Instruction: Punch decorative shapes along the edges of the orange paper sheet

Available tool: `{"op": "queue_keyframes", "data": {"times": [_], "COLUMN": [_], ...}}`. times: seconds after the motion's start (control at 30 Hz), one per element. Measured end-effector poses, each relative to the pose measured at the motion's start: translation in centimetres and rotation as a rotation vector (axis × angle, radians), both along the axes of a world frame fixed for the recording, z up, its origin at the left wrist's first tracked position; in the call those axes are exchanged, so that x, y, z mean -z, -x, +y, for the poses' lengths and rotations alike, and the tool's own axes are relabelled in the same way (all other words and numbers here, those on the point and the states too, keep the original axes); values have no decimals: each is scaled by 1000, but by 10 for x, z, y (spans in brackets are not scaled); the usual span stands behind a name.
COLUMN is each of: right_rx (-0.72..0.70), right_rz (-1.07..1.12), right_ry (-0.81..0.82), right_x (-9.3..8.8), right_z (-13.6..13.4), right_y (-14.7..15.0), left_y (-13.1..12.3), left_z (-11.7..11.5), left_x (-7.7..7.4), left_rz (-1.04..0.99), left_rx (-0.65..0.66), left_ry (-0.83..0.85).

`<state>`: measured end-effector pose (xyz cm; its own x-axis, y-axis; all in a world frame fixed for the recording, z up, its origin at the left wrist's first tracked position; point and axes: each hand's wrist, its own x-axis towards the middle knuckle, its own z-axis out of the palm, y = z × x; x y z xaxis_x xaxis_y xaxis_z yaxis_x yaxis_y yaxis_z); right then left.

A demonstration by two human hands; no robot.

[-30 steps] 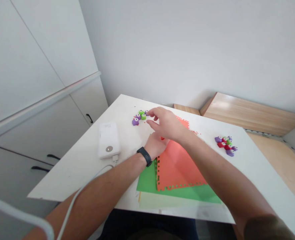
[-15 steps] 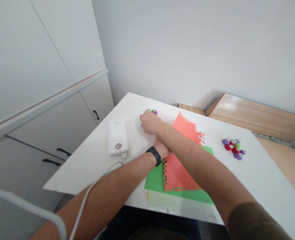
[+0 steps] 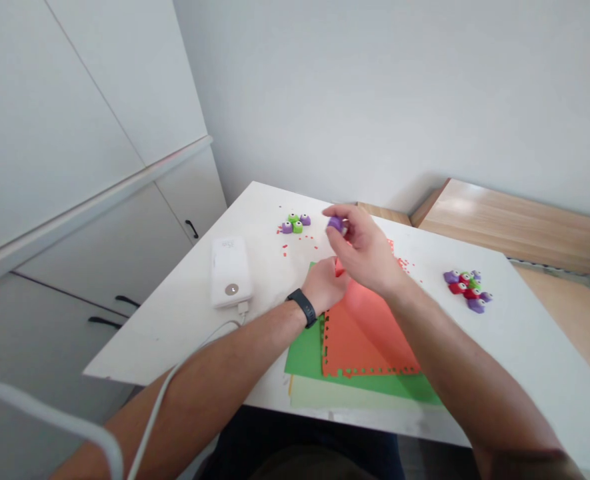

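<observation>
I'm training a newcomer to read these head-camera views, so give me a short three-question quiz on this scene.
1. Which hand holds the small purple piece?
2. True or false: the white power bank lies on top of the red-orange sheet.
3. Which colour of sheet lies directly under the red-orange sheet: A blue, B green, or C white?

Key:
1. The right hand.
2. False, it lies on the table, to the left of the sheets.
3. B, the green sheet.
</observation>
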<state>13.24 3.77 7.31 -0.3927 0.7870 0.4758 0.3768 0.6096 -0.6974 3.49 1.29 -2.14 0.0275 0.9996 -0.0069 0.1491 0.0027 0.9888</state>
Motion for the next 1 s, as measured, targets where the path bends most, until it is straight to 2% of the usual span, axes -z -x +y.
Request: {"op": "queue_keyframes", "data": {"times": [0.17, 0.27, 0.37, 0.47, 0.57, 0.77, 1.0], "right_rx": [87, 166, 236, 276, 281, 267, 305], "right_rz": [242, 290, 313, 326, 367, 448, 458], "right_ry": [325, 413, 455, 465, 484, 571, 591], "right_x": [17, 36, 55, 69, 75, 77, 77], "right_z": [-6, -8, -12, -16, -19, -18, -17], "right_y": [-93, -140, -170, -183, -189, -193, -195], "left_y": [1, 0, 0, 0, 1, 3, 3], "left_z": [-4, -4, -4, -6, -7, -6, -6], "left_x": [-3, -5, -7, -10, -14, -16, -12], "left_rz": [66, 87, 114, 142, 153, 129, -34], "left_rx": [16, 5, 5, 12, 19, 27, 26], "left_ry": [-9, -28, -52, -74, -92, -92, -39]}}
